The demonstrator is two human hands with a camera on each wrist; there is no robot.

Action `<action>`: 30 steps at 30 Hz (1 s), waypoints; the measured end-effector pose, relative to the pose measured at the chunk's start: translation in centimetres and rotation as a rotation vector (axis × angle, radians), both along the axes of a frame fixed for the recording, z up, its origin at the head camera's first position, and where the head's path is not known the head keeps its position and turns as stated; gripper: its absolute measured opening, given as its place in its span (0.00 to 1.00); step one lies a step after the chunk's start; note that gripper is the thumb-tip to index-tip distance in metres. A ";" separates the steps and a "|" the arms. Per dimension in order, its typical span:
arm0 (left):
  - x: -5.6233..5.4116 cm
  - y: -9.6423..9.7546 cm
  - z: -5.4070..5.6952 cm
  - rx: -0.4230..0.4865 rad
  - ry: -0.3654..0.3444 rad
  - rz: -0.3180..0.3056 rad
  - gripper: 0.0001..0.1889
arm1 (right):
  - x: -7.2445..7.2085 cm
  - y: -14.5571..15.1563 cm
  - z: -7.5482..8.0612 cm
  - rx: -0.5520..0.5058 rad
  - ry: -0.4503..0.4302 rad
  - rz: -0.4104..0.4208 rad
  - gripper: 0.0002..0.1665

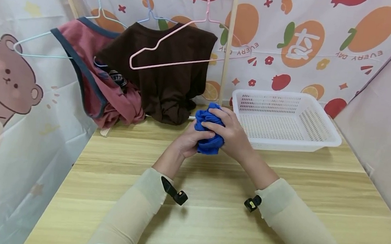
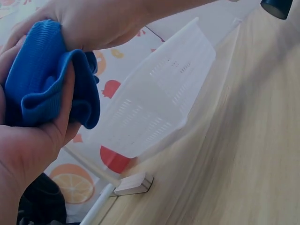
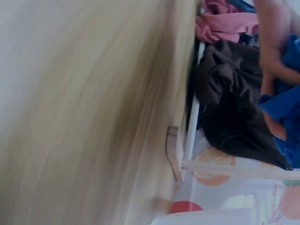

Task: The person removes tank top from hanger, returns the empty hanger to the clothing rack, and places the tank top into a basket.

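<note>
A bunched-up blue cloth with a ribbed edge is held up over the far part of the table, squeezed between both hands. My left hand grips it from the left and below, thumb across its front. From the right and top, my right hand curls its fingers over it. In the left wrist view the blue cloth shows folds pressed between the palms. The right wrist view catches only part of the cloth at its edge.
A white perforated basket stands at the back right. Behind, a rack holds a pink sleeveless top, a dark brown garment and a bare pink hanger. The wooden table spreads below the arms.
</note>
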State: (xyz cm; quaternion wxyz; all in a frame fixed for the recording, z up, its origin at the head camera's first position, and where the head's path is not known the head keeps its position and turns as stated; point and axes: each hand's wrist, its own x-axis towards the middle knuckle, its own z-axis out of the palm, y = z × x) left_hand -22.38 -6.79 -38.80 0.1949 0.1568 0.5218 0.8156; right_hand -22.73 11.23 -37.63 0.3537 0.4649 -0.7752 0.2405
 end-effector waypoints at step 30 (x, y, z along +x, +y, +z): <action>-0.1 -0.2 0.7 -0.041 0.111 0.083 0.38 | 1.1 0.8 1.0 -0.582 -1.289 0.333 0.67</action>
